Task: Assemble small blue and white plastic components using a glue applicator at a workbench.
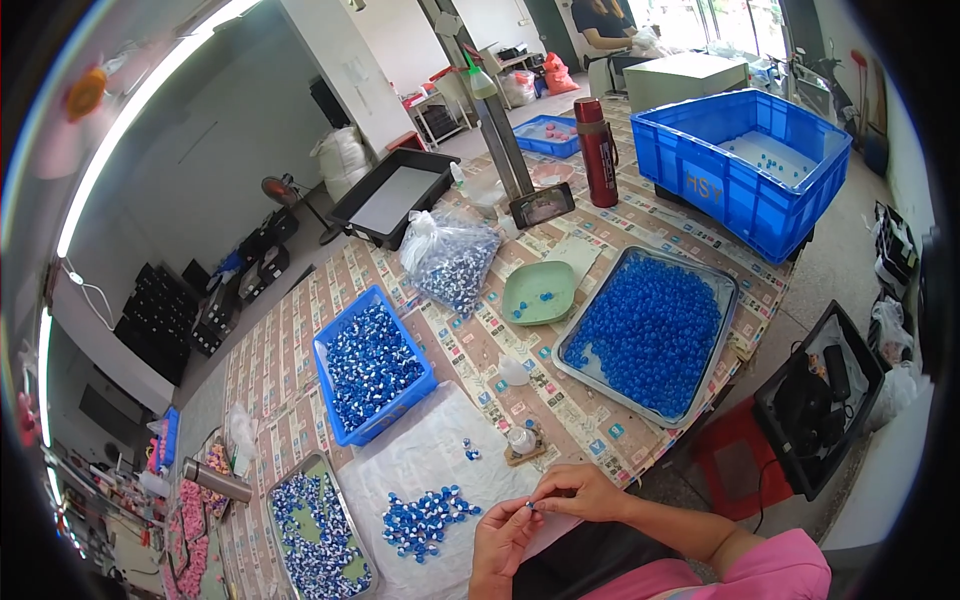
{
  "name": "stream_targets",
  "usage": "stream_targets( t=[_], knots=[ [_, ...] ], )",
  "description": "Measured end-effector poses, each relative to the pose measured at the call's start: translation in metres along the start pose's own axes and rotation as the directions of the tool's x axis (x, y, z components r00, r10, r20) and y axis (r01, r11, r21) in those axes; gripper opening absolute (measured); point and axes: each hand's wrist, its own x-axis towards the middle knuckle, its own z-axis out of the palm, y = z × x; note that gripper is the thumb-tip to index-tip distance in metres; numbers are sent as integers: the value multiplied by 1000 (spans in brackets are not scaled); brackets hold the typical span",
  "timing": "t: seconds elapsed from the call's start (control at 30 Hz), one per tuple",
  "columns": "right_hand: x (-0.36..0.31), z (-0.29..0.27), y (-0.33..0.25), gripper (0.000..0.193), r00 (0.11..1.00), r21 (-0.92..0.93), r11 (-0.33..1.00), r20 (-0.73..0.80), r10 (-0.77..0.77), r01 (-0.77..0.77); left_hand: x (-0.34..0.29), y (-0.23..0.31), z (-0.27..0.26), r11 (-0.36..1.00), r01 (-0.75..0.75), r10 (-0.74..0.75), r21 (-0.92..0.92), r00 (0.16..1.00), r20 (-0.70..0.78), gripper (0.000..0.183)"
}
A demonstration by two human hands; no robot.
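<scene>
At the near edge of the table, my left hand [502, 538] and my right hand [582, 493] meet fingertip to fingertip. Both are closed in a pinch on one small blue bead-like piece [529, 505], mostly hidden by the fingers. Left of them, a loose pile of blue-and-white pieces [425, 520] lies on a white sheet [450, 425]. A few more pieces [470, 449] sit apart, farther up the sheet. Just beyond my hands stands a small whitish jar [521, 439] on a brown pad. A metal tray of round blue beads [645, 330] is farther right.
A blue bin [428, 388] and a metal tray [368, 572] hold blue-and-white pieces on the left. Beyond are a filled plastic bag [450, 262], a green dish [540, 285], a propped phone [542, 205], a red flask [597, 160] and a large blue crate [700, 185].
</scene>
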Motion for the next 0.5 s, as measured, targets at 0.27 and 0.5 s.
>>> stream_targets(
  t=[0.27,0.5],
  knots=[
    [8,3,2,14,1000,-9,1000,0,-7,7,5,5,-7,1000,3,-3,12,1000,-4,16],
    [12,5,6,14,1000,-9,1000,8,3,-2,8,8,-10,1000,12,-12,10,1000,-20,16]
  ],
)
